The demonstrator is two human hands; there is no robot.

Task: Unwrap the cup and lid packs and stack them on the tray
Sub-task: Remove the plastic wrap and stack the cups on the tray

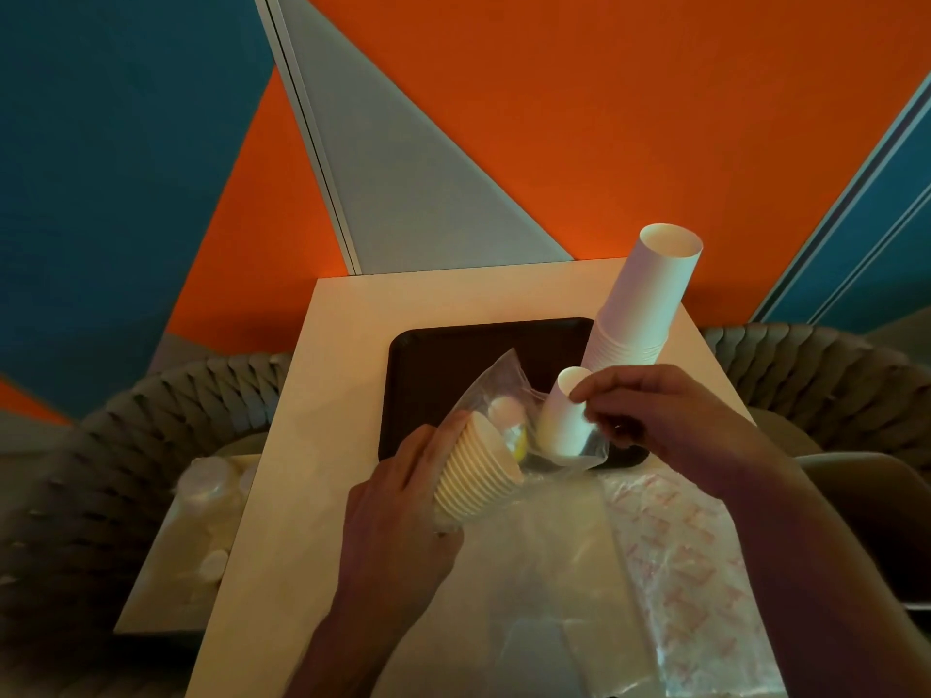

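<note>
My left hand [403, 476] grips the nested small-cup stack [476, 471], axis toward two o'clock; my right hand [670, 415], nearer the tray [453, 355], pinches its plastic wrapper [579, 453].

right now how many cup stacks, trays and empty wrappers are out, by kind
cup stacks: 3 (tall one on the tray, small one in right hand, ribbed one in left hand)
trays: 1
empty wrappers on table: 2
total: 6

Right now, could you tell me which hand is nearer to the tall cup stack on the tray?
Right. The right hand sits just below the tall cup stack; the left hand is farther down-left.
</note>
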